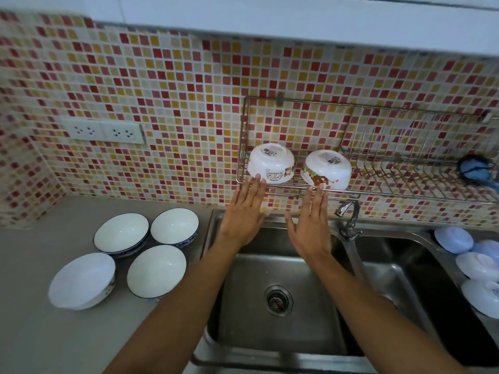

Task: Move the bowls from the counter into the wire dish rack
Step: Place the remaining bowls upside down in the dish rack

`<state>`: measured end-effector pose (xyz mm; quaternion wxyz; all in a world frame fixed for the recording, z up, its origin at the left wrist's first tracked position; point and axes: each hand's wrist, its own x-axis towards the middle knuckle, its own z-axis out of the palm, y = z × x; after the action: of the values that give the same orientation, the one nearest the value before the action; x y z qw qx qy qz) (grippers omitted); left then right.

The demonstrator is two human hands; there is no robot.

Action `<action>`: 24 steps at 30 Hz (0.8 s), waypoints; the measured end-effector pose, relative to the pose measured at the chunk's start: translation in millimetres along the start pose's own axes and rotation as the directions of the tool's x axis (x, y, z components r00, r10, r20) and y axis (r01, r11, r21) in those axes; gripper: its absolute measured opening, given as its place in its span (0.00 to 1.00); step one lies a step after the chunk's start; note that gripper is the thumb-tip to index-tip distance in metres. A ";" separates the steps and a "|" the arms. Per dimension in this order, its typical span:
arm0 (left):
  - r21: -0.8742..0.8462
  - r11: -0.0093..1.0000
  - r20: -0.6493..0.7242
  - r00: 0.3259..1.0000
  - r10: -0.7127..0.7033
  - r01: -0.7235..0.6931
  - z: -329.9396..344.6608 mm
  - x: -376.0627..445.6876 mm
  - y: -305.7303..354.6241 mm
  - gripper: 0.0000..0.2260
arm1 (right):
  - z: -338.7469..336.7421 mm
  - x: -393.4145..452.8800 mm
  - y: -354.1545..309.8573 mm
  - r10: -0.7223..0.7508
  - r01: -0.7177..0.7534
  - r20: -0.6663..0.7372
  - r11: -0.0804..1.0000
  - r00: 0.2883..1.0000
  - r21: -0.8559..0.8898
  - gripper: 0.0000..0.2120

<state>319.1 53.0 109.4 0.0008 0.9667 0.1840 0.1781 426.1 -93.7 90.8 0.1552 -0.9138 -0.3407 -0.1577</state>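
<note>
Two white cartoon-printed bowls sit upside down at the left end of the wall-mounted wire dish rack [405, 195]: one bowl [270, 163] on the left, the other [326, 170] beside it. My left hand [247, 209] is flat and open just below the left bowl, its fingertips at the rim. Held the same way, my right hand [310, 222] has its fingertips touching the lower edge of the right bowl. Several white bowls stand upright on the grey counter at the left, among them a blue-rimmed bowl [121, 234] and a plain one [82, 280].
A steel double sink [278, 298] lies under my arms, with a faucet [349, 217] between the basins. Pale blue and white dishes [478, 265] crowd the right sink edge. A blue scrubber [474, 170] hangs at the rack's right end. Wall sockets [104, 130] sit left.
</note>
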 end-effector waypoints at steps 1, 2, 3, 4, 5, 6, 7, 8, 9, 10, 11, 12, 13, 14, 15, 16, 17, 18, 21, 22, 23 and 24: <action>-0.038 0.999 0.005 1.000 -0.009 0.009 -0.6 -7.1 -1.5 0.32 | 5.4 -7.1 -5.0 -0.024 0.024 0.038 1.000 0.999 0.014 0.38; -0.082 0.996 0.013 1.000 -0.028 0.029 -1.4 -17.1 -5.4 0.32 | 12.5 -15.5 -13.1 -0.063 0.061 0.075 0.998 0.995 0.024 0.38; -0.121 0.991 0.024 0.998 -0.052 0.055 -2.5 -27.8 -10.2 0.32 | 21.1 -24.4 -21.8 -0.105 0.102 0.101 0.994 0.989 0.036 0.38; -0.152 0.985 0.033 0.996 -0.079 0.083 -2.7 -41.5 -18.0 0.32 | 29.4 -34.8 -33.1 -0.142 0.135 0.121 0.989 0.982 0.060 0.38; -0.172 0.979 0.038 0.993 -0.108 0.112 -2.6 -56.7 -28.5 0.32 | 38.2 -45.2 -46.6 -0.169 0.157 0.134 0.983 0.976 0.097 0.37; -0.188 0.972 0.032 0.990 -0.135 0.139 -2.8 -71.5 -39.2 0.31 | 45.8 -55.5 -59.0 -0.194 0.174 0.149 0.975 0.970 0.139 0.37; -0.204 0.963 0.023 0.984 -0.174 0.175 -3.8 -89.0 -55.4 0.30 | 54.3 -65.4 -76.5 -0.233 0.201 0.173 0.962 0.957 0.183 0.36; -0.223 0.949 0.016 0.975 -0.224 0.222 -3.6 -105.3 -74.3 0.29 | 61.8 -74.6 -94.5 -0.277 0.231 0.207 0.948 0.938 0.221 0.35; -0.231 0.931 0.009 0.957 -0.290 0.284 -3.9 -121.5 -95.6 0.29 | 69.8 -82.9 -114.1 -0.318 0.255 0.251 0.934 0.914 0.252 0.33; -0.220 0.906 0.005 0.929 -0.370 0.362 -2.6 -137.4 -119.1 0.29 | 76.1 -89.9 -135.5 -0.353 0.272 0.301 0.921 0.886 0.279 0.32; -0.203 0.874 0.003 0.892 -0.451 0.442 -1.0 -151.1 -141.1 0.29 | 80.5 -94.4 -154.8 -0.381 0.283 0.344 0.910 0.858 0.302 0.32; -0.190 0.827 0.011 0.844 -0.537 0.529 -0.1 -166.5 -164.5 0.30 | 85.2 -98.8 -176.9 -0.411 0.297 0.370 0.897 0.833 0.328 0.32; -0.189 0.770 0.028 0.787 -0.617 0.610 -0.7 -180.8 -185.5 0.31 | 89.0 -101.9 -198.2 -0.436 0.304 0.380 0.882 0.816 0.359 0.32; -0.193 0.709 0.044 0.728 -0.684 0.678 0.0 -196.1 -205.7 0.31 | 91.5 -104.7 -219.5 -0.460 0.310 0.384 0.866 0.800 0.393 0.32; -0.198 0.646 0.056 0.667 -0.743 0.737 -0.3 -210.7 -224.4 0.31 | 93.3 -107.0 -240.2 -0.489 0.317 0.386 0.846 0.782 0.428 0.31; -0.213 0.583 0.060 0.606 -0.793 0.784 -1.2 -223.4 -239.9 0.31 | 94.9 -108.2 -258.4 -0.519 0.330 0.385 0.825 0.763 0.459 0.30; -0.241 0.519 0.053 0.546 -0.836 0.820 -2.0 -237.0 -256.3 0.30 | 97.9 -108.7 -278.9 -0.550 0.343 0.389 0.804 0.739 0.486 0.29; -0.291 0.457 0.050 0.491 -0.870 0.840 -3.0 -244.5 -267.6 0.30 | 98.5 -106.2 -293.9 -0.577 0.360 0.384 0.785 0.720 0.505 0.29; -0.401 0.270 0.122 0.343 -0.931 0.875 -4.2 -263.8 -301.0 0.29 | 109.5 -99.9 -341.9 -0.635 0.410 0.355 0.741 0.686 0.532 0.27; -0.413 0.225 0.162 0.315 -0.935 0.883 -2.4 -269.3 -309.4 0.28 | 116.0 -100.4 -354.4 -0.640 0.434 0.363 0.746 0.678 0.506 0.27; -0.414 0.186 0.205 0.290 -0.935 0.891 0.8 -275.0 -318.8 0.28 | 125.2 -102.2 -367.4 -0.634 0.456 0.385 0.762 0.671 0.459 0.27; -0.416 0.163 0.241 0.281 -0.929 0.895 6.3 -280.6 -325.7 0.28 | 133.8 -104.9 -377.0 -0.616 0.472 0.415 0.784 0.669 0.403 0.27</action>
<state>-38.4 257.2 -14.8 0.3380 0.6197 0.6752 0.2141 122.0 169.8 -4.9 0.1200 -0.7462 -0.6463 0.1053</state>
